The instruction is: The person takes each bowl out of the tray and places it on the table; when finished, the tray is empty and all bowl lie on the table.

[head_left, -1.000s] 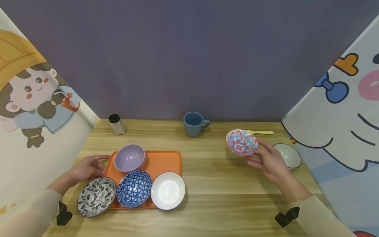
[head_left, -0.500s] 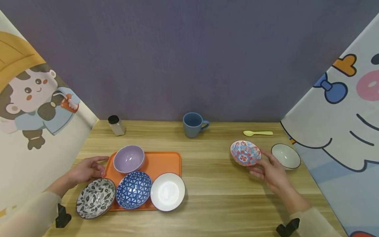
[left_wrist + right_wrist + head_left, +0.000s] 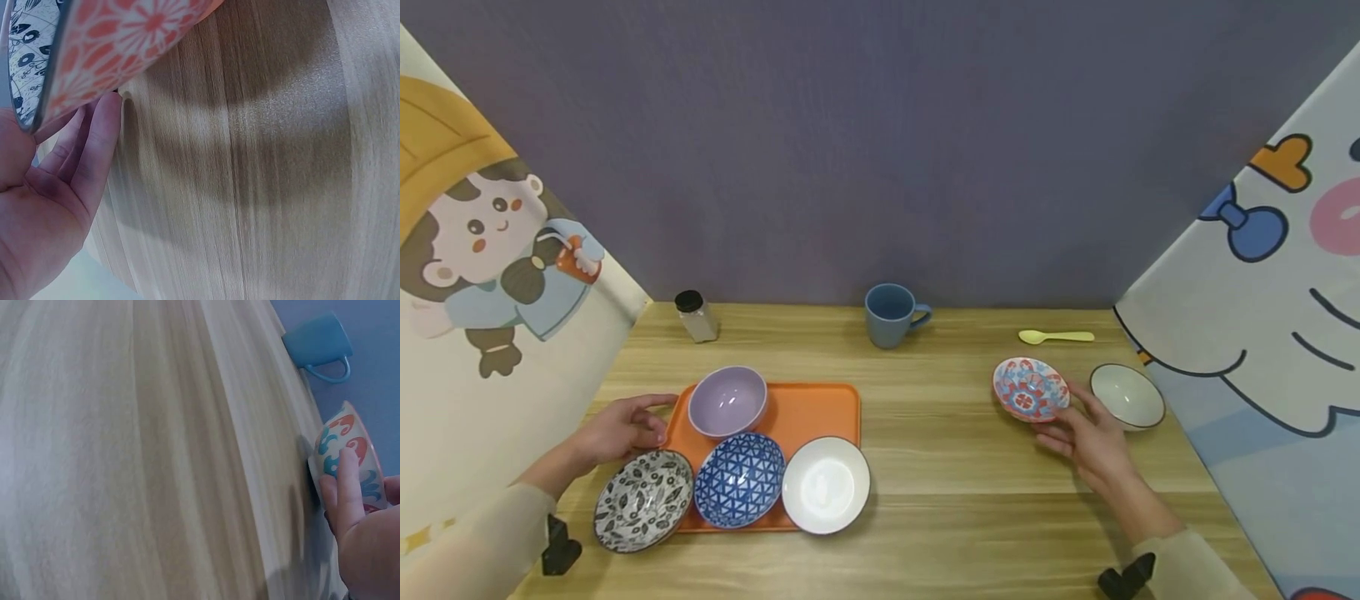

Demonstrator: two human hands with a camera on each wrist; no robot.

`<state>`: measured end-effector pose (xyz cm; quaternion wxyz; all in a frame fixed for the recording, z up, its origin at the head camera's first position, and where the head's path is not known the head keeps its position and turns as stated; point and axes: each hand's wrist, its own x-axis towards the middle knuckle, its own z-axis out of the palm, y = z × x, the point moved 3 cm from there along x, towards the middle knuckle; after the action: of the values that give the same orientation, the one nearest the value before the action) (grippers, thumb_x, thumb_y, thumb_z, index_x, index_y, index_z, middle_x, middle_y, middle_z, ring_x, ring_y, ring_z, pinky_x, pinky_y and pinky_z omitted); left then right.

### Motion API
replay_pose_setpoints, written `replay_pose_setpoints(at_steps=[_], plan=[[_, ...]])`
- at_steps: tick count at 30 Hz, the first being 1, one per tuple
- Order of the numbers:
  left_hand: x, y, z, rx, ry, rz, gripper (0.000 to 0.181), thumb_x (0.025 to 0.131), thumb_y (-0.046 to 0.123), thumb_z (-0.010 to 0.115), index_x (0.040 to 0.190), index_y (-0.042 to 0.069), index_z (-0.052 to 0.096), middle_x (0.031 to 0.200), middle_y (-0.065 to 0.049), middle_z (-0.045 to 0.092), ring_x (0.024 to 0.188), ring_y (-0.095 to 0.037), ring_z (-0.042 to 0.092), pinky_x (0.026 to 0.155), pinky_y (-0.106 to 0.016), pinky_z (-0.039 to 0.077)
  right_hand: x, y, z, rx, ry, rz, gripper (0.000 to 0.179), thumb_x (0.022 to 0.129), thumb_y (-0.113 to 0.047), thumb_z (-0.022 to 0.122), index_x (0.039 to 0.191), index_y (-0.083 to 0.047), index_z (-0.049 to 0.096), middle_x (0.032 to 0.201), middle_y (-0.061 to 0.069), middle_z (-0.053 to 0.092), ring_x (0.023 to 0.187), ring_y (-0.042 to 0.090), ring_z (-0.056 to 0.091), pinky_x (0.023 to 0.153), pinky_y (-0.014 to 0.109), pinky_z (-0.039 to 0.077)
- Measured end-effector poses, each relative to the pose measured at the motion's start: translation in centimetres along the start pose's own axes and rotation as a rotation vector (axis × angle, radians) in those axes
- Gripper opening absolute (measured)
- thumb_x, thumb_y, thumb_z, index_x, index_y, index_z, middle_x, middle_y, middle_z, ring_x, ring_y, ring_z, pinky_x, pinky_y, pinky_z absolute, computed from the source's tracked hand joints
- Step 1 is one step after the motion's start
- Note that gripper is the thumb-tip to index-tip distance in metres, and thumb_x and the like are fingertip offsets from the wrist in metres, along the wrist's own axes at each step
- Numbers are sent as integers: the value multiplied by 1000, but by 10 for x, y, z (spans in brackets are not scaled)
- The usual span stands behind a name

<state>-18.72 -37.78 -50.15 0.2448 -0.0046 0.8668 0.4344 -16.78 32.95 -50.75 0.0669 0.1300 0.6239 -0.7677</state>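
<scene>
Two pale sleeves [image 3: 482, 533], each with a black fitting [image 3: 559, 547] at the cuff. Three bowls in the near row, left to right: one black-and-white floral bowl [image 3: 643, 502], overlapping the front-left corner of an orange tray [image 3: 816, 408]; one blue-and-white bowl [image 3: 741, 481] over the tray's front; one plain white bowl [image 3: 826, 485] at its front-right corner. One left hand [image 3: 621, 429], behind the floral bowl at the tray's left edge — fingers loosely extended and slightly apart, holding nothing; contact with bowl or tray cannot be told. One right hand [image 3: 1093, 442], fingers closed on a red-and-blue patterned bowl [image 3: 1030, 387], thumb at the rim, fingers against the outer wall. Location of that bowl: right half of the tabletop [image 3: 932, 450]; whether its base touches the wood cannot be told. One purple bowl [image 3: 727, 400], at the tray's back-left. One pale bowl with dark rim [image 3: 1127, 397], just beyond the right hand. One yellow spoon [image 3: 1060, 337]. One blue mug [image 3: 887, 317], handle rightward. One black-lidded jar [image 3: 697, 317], far left. One grey wall [image 3: 880, 150].
</scene>
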Motion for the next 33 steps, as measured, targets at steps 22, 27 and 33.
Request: replay_pose_setpoints(at_steps=[22,27,33], plan=[[1,-2,2,22,4,-23,67,95,-4,58,157,-4,31,104,-14,67,83,-24,62,60,-30,51,-6,-6,-12,-211,-55,27,86,103,-19,63,166,-10,5,126,-2,63,102,11,72,89,45,59],[2,-2,1,29,8,-30,67,95,-5,57,157,-4,31,103,-14,67,81,-23,61,57,-29,49,-10,-15,-14,-368,-26,10,90,102,-24,65,164,-4,4,147,30,41,100,0,67,87,45,60],[4,0,0,29,9,-35,67,96,-4,57,157,-4,30,103,-13,68,80,-22,62,55,-28,48,-11,-31,-17,-508,13,-60,80,103,-23,64,161,2,16,134,13,56,97,-3,66,80,38,62]])
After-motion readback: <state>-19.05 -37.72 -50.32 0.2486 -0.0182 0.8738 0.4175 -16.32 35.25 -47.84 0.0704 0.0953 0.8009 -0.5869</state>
